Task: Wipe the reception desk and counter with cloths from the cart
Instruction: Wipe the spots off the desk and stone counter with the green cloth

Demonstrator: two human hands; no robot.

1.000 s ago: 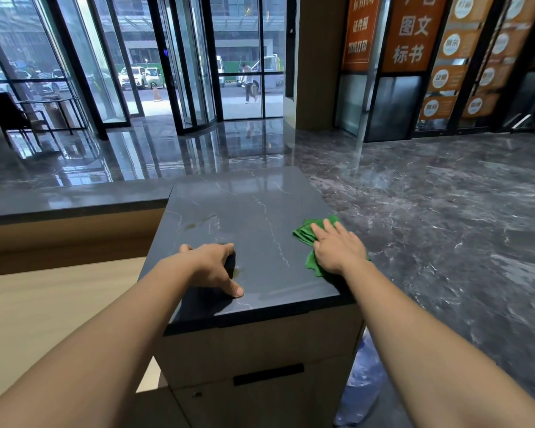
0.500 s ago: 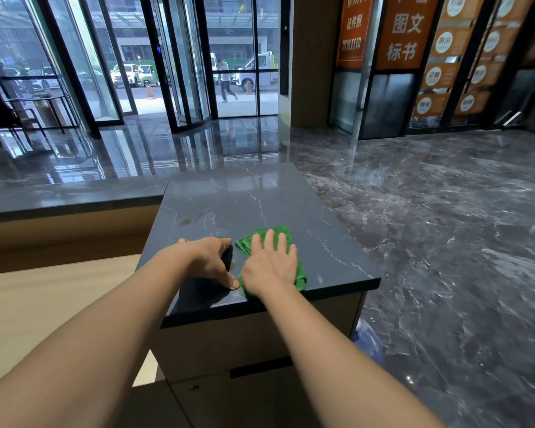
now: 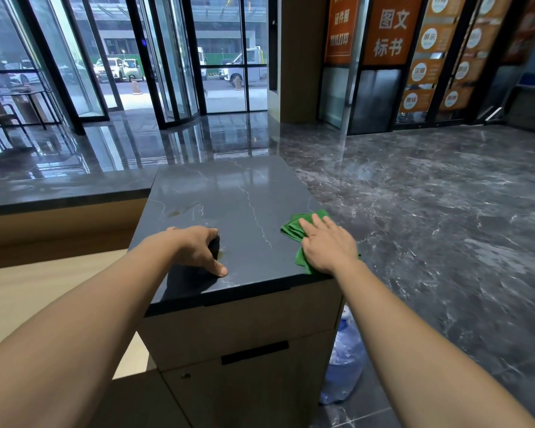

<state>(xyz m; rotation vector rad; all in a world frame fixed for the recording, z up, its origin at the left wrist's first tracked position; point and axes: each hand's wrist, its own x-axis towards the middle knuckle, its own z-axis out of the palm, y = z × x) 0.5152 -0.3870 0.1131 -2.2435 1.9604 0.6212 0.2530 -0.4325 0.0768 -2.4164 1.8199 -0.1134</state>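
Lobby scene here: shiny dark marble floor (image 3: 430, 211) all over the right half of the frame, revolving glass doors (image 3: 173, 72) up top left of centre, orange signs (image 3: 386, 26) upper right. Dead centre is the counter (image 3: 229, 196), a dark stone top with pale veins on a wood cabinet, and there's a brownish smudge (image 3: 175, 212) toward its left side. The green cloth (image 3: 294, 230) is bunched up at the counter's right edge, near the front right corner, centre-right of my view. The right hand (image 3: 328, 245) lies flat on top of it, fingers (image 3: 308, 228) straight and close together, pressing it down onto the stone. The left hand (image 3: 198, 245) sits on the near left part of the top, well apart from the cloth, fingers curled under and thumb (image 3: 217, 267) stuck out with its tip on the stone. There's a dark patch under those curled fingers, and I honestly can't tell if it's shadow or something held. A blue water jug (image 3: 343, 366) stands on the floor just beside the cabinet, lower right of centre, and a lower light wood desk (image 3: 28, 291) runs off to the left.
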